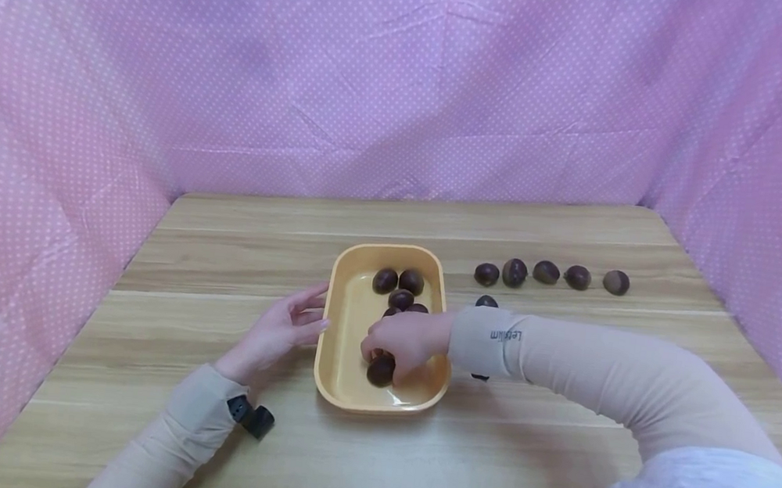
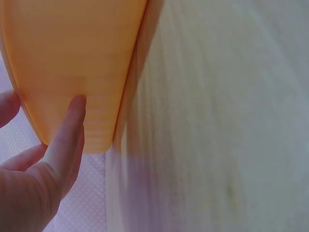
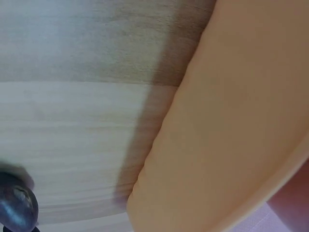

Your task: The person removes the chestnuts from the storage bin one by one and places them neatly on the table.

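Note:
A yellow-orange plastic box (image 1: 339, 373) stands mid-table with several dark brown, glossy chestnuts (image 1: 385, 280) inside. My right hand (image 1: 406, 338) reaches over its right wall, fingers pointing down, and pinches a chestnut (image 1: 381, 369) near the front; the fingertips are partly hidden. My left hand (image 1: 284, 328) is at the left side of the box, its fairly straight fingers touching the wall. In the left wrist view, one fingertip (image 2: 77, 102) rests on the outer wall. The right wrist view shows mostly the outer wall of the box (image 3: 217, 125).
Right of the box, several chestnuts (image 1: 547, 272) form a row on the wooden table (image 1: 235, 245). Another chestnut (image 1: 487, 301) lies nearer, partly behind the right wrist. A dark chestnut (image 3: 18, 202) shows at the right wrist view's lower left. Pink dotted cloth (image 1: 379, 78) surrounds the table.

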{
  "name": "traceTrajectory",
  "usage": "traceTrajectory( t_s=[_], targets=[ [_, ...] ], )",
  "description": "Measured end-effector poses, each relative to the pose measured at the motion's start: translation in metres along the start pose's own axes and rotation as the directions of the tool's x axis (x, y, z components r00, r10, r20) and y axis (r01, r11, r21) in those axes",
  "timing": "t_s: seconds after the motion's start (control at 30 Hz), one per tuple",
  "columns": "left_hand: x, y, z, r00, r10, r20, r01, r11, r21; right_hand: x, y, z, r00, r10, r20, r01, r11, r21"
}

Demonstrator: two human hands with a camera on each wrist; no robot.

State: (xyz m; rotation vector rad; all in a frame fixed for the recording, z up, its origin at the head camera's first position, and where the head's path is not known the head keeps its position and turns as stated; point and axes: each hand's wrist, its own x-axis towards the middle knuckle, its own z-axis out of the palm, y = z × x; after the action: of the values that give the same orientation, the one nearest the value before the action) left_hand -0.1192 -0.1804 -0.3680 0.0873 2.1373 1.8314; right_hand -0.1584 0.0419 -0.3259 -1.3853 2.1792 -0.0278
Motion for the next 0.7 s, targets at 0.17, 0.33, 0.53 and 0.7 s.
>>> traceTrajectory(
  t_s=[0.17,0.33,0.53,0.7],
  targets=[
    [0.001,-0.001,0.001,1.0,-0.004,0.001,0.004,1.0,-0.005,0.001,-0.001,0.002,1.0,-0.004,-0.004,0.004,1.0,-0.012],
    [0.001,-0.003,0.001,1.0,-0.005,0.001,0.005,1.0,-0.005,0.002,-0.001,0.002,1.0,-0.008,0.0,0.008,1.0,-0.018],
    [0.001,-0.001,0.0,1.0,-0.007,0.002,0.007,1.0,-0.007,0.0,0.005,-0.002,0.999,-0.036,-0.036,0.034,0.999,-0.039],
    [0.0,0.0,0.0,1.0,-0.002,0.006,0.002,1.0,0.006,-0.004,0.009,-0.012,0.988,-0.093,-0.12,0.092,0.996,-0.018]
  ],
)
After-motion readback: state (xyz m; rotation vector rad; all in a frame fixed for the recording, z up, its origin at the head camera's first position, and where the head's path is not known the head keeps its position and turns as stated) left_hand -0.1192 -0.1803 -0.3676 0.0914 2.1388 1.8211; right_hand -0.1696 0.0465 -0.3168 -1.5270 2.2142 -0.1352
